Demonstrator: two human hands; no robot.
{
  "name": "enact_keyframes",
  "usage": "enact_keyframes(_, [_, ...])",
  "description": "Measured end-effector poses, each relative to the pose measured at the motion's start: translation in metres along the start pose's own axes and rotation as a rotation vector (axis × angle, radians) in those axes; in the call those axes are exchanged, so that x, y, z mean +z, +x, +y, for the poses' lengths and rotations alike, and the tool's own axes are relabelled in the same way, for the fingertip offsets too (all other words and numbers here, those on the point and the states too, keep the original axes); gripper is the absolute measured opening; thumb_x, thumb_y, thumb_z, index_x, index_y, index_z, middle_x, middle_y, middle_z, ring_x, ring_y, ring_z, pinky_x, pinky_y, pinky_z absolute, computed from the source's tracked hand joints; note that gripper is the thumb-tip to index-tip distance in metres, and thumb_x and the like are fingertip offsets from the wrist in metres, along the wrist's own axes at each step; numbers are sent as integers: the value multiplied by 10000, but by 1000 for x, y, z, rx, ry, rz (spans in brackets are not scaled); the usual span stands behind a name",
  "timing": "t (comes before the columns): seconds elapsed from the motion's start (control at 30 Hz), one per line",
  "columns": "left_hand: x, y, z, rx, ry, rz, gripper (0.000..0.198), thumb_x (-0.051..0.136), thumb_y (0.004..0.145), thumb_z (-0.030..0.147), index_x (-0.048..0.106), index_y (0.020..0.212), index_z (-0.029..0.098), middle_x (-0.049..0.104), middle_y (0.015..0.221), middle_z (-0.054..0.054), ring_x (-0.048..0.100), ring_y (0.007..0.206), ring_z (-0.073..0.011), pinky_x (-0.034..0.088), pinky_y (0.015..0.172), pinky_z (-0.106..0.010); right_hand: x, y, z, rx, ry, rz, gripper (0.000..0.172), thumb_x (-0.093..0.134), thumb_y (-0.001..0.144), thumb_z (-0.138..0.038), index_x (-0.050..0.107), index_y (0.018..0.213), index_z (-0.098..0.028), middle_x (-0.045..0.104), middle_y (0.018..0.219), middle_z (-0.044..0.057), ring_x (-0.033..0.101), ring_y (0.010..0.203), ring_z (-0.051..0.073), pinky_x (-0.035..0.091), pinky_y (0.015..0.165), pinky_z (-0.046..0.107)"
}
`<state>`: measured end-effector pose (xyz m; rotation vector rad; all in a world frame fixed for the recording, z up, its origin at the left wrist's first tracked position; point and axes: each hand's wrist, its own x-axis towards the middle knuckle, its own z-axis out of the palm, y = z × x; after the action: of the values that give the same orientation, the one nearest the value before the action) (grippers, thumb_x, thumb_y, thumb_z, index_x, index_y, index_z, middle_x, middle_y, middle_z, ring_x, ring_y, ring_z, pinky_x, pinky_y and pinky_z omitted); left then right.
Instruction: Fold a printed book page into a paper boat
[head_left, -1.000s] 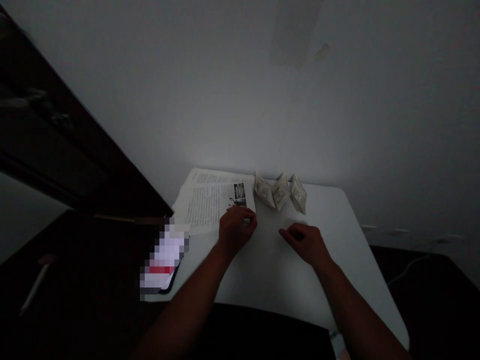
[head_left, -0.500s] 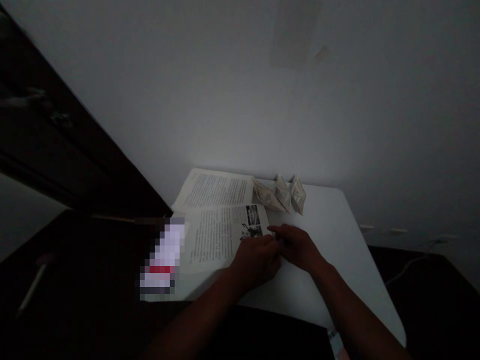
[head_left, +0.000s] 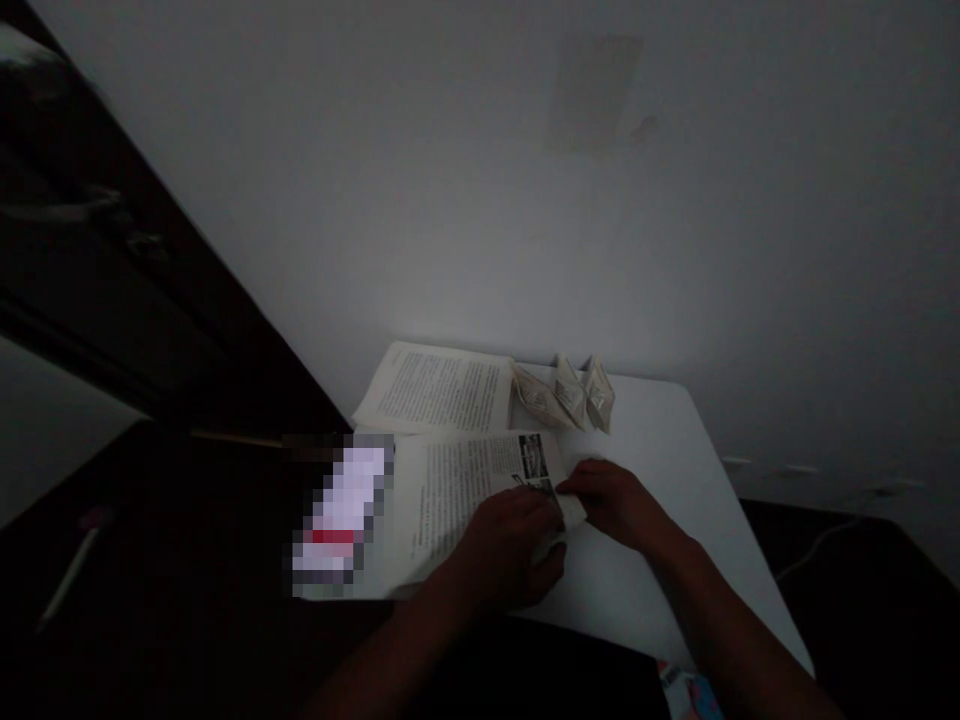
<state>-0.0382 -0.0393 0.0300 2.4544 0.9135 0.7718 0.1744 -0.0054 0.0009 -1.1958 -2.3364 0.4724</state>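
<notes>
A printed page [head_left: 457, 490] with black-and-white pictures lies across the white table. My left hand [head_left: 514, 545] is on its near right part, fingers over the paper and thumb bent at the near edge. My right hand [head_left: 619, 505] pinches the page's right edge, where a pale corner sticks out. Behind it lies another printed page [head_left: 442, 390]; I cannot tell whether the two are joined. Three folded paper boats stand in a row at the back: a wide one [head_left: 541, 398], a middle one [head_left: 570, 392] and a right one [head_left: 599, 395].
A blurred-out phone-like object [head_left: 349, 510] lies at the table's left edge. The white table [head_left: 675, 440] stands against a pale wall [head_left: 450, 200]. A dark door [head_left: 150, 250] is on the left. A colourful item [head_left: 686, 690] shows below the near edge.
The front page has shifted to the right and towards me. My hands have moved apart, the right one now at the page's right edge. The view has tilted slightly.
</notes>
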Motion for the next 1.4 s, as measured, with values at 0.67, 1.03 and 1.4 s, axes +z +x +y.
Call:
enact_keyframes(0.67, [5,-15,4,-72,-19,-220,313,681,635,230,583,933,211,581,1068,-42,511,989,-212,404,873,-356,-13,-87,13,254,328,346,124,681,689,-308,675,788,-234,547,1097,102,529,1036,274,460,848,399])
enact_keyframes(1.03, [10,-4,13,2,-81,-258,252,633,697,228,579,943,208,600,1012,-24,517,984,-183,384,885,-333,-14,-92,15,300,519,517,134,582,765,-352,562,792,-223,532,1163,106,483,1114,294,374,916,447])
enact_keyframes(1.4, [4,-13,-7,-31,32,-43,324,628,726,417,612,964,198,583,1104,-92,511,1054,-235,360,961,-439,-10,-89,9,465,783,771,129,537,723,-336,496,738,-215,345,1366,59,561,978,301,473,609,359])
